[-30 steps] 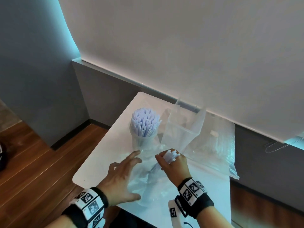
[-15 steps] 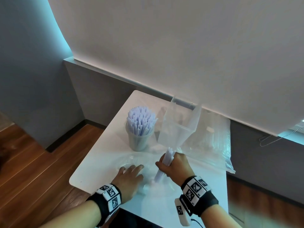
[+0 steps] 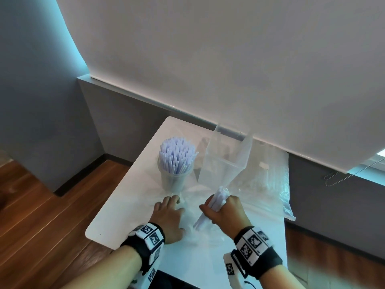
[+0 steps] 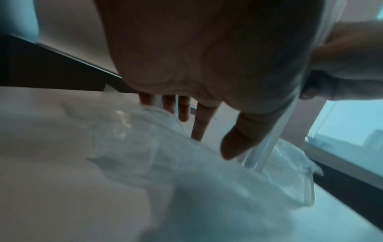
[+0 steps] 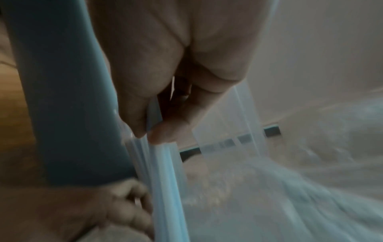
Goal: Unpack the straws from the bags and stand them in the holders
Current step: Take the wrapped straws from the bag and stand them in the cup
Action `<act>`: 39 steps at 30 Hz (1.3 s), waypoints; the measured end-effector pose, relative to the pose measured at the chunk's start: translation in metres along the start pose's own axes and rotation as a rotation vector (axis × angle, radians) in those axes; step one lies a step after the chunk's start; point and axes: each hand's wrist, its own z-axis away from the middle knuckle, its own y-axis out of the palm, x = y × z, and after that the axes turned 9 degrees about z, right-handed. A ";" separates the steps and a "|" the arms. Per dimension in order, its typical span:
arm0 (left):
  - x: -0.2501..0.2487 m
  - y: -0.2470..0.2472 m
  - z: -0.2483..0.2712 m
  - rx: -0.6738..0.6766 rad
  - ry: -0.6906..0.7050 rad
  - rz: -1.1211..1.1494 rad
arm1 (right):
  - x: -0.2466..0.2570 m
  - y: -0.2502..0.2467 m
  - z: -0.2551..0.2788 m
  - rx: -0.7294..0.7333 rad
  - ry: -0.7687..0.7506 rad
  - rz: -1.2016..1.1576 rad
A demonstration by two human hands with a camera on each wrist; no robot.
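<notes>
My right hand [image 3: 218, 207] grips a bundle of white straws [image 3: 216, 200], its lower end down inside a crumpled clear bag [image 3: 193, 224] on the white table [image 3: 125, 213]. In the right wrist view the fingers [image 5: 165, 129] pinch the straws [image 5: 165, 180]. My left hand [image 3: 168, 213] lies flat with straight fingers on that bag, pressing it to the table; the left wrist view shows the fingers [image 4: 199, 122] spread over the plastic [image 4: 145, 139]. A round holder [image 3: 174, 178] full of upright straws [image 3: 177, 155] stands beyond the left hand. A clear square holder [image 3: 225, 161] stands to its right.
More clear plastic bags [image 3: 268, 180] are heaped along the table's right side, against the wall [image 3: 208, 59]. The table's left edge drops to a wooden floor [image 3: 41, 215]. A bead chain [image 3: 337, 178] hangs at the far right.
My left hand came down from hovering with spread fingers and now presses the bag flat. The right hand has drawn the straw bundle upward, more upright, toward the square holder.
</notes>
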 end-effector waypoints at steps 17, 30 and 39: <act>0.027 -0.069 -0.043 -0.522 -0.130 1.081 | 0.136 -0.065 -0.081 -0.016 -0.427 0.125; 0.024 -0.072 -0.044 -0.561 -0.121 1.099 | 0.103 -0.018 -0.105 0.008 -0.395 0.323; 0.023 -0.073 -0.043 -0.533 -0.130 1.054 | 0.118 -0.020 -0.087 -0.016 -0.649 0.210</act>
